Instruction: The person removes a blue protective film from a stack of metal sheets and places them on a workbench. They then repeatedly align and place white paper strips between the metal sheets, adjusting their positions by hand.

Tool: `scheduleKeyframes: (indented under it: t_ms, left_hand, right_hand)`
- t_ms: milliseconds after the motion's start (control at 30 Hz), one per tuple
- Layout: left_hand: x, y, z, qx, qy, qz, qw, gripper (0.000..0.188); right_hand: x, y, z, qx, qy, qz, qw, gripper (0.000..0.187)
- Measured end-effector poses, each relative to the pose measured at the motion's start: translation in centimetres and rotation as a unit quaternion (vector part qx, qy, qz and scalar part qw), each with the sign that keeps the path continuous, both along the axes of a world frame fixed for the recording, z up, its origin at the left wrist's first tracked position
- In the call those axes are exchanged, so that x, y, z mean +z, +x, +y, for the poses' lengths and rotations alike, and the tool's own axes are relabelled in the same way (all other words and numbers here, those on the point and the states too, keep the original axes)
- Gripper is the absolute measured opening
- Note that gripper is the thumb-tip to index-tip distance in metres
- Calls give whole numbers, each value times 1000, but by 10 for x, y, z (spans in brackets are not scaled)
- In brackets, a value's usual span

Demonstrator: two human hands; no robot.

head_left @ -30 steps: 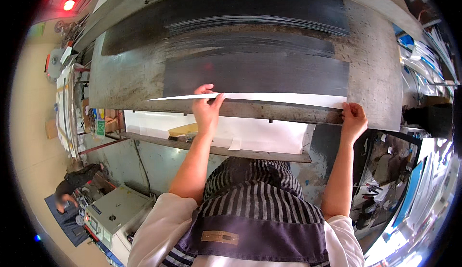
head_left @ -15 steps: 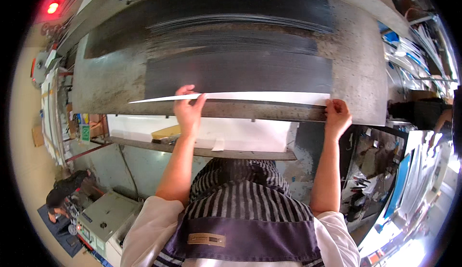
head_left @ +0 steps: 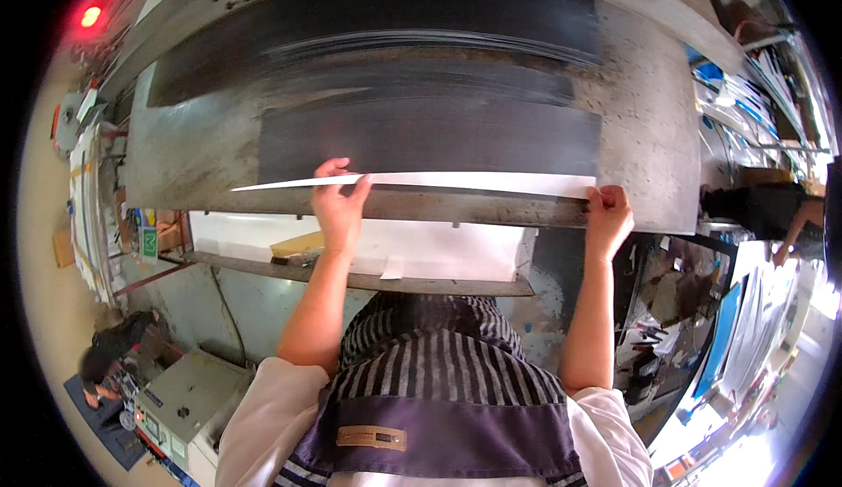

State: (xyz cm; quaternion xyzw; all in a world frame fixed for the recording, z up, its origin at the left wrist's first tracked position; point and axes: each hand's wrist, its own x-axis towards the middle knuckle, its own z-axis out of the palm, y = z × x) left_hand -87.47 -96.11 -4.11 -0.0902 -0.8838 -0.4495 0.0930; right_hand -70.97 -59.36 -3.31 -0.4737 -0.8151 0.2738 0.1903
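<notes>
A long white strip (head_left: 474, 179), narrowing to a point at its left end, runs along the near edge of a dark grey sheet (head_left: 430, 136) on the metal worktable. My left hand (head_left: 340, 204) pinches the strip left of its middle, thumb on the near side and the other fingers reaching over it. At the right end, my right hand (head_left: 609, 221) has the corner between thumb and curled fingers. Whether the strip touches the sheet underneath, I cannot tell.
More dark sheets (head_left: 456, 13) lie at the table's far side. Below its front edge sits a white-lined trough (head_left: 447, 246) with a yellowish piece (head_left: 298, 246). A machine cabinet (head_left: 193, 395) stands lower left, near another person (head_left: 123, 347). Racks of sheets (head_left: 759, 311) fill the right side.
The whole view has shifted slightly. Both hands keep the same grip on the strip, which lies in much the same place along the dark sheet.
</notes>
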Motion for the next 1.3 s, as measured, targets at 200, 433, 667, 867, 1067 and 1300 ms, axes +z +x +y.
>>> scheduleKeyframes:
  t_ms: [200, 433, 667, 867, 1067, 1300]
  left_hand:
    - [-2, -3, 2, -6, -5, 5, 1000, 24]
    - [-6, -3, 2, -2, -12, 36, 999, 26]
    - [-4, -1, 0, 16, -8, 32, 999, 29]
    - [20, -1, -37, 192, -29, 130, 972, 52]
    - [5, 41, -4, -221, -255, 64, 939, 58]
    - [1, -7, -107, -199, -315, 38, 927, 54]
  right_hand:
    - [0, 4, 24, 58, 1, -132, 990, 30]
    - [23, -46, -51, 271, 167, -16, 948, 53]
    - [13, -89, -169, 535, 153, 59, 829, 35]
    - [12, -88, -168, 521, 169, 50, 835, 32]
    - [9, -91, -170, 535, 179, 56, 824, 27]
    - [8, -89, -171, 530, 176, 63, 827, 28]
